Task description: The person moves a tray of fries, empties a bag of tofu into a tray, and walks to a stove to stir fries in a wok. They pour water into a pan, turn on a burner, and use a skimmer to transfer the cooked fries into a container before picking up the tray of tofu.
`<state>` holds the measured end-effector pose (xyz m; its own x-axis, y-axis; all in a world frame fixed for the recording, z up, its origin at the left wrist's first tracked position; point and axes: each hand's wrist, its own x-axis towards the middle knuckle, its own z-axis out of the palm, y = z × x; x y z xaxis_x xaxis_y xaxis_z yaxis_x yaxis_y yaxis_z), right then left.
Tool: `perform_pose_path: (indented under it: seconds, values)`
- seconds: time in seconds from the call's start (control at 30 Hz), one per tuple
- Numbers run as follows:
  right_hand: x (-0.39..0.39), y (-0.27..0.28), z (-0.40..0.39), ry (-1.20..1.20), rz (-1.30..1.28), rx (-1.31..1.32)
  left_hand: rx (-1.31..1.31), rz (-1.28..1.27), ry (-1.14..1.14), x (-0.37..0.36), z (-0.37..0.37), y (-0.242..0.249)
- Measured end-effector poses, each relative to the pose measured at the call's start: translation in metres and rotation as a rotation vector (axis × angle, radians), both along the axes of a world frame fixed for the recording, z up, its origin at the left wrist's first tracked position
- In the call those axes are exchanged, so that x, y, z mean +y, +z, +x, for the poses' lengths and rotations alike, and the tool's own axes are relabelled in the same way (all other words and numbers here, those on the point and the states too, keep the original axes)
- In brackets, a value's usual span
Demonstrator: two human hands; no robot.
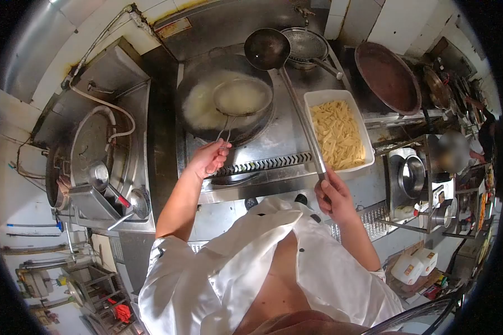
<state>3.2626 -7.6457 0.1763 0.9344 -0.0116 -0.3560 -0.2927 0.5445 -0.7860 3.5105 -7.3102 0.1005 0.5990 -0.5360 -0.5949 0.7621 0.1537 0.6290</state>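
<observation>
In the head view, my left hand [209, 158] is closed round the thin wire handle of a round strainer [242, 96]. The strainer's bowl sits in a large wok [187, 125] of cloudy, pale, foamy liquid [198, 106]. My right hand [334, 195] grips the end of a long-handled ladle [267, 49]. That ladle's dark bowl is raised near the back of the stove, right of the wok. Its shaft passes along the left side of a white tub [359, 106] filled with pale yellow strips [338, 134].
Behind the ladle, a metal colander [306, 43] rests on the steel stove top [285, 131]. A wide reddish-brown pan [388, 78] stands at right. The sink area [134, 184] at left holds a second ladle [99, 176]. Another person [452, 153] is at far right.
</observation>
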Motion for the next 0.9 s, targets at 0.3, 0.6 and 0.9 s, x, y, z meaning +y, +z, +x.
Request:
perform_pose_path:
  seconds: [0.3, 0.6, 0.9]
  values:
    - [-0.008, 0.007, -0.010, -0.054, 0.020, -0.026, -0.121, 0.029, -0.024, -0.016, 0.022, 0.024]
    - [-0.038, 0.017, -0.042, -0.259, -0.041, -0.053, -0.609, 0.624, -0.008, -0.110, 0.189, 0.091]
    - [-0.108, 0.017, -0.109, -0.650, -0.213, -0.070, -1.209, 1.765, -0.616, -0.235, 0.283, 0.010]
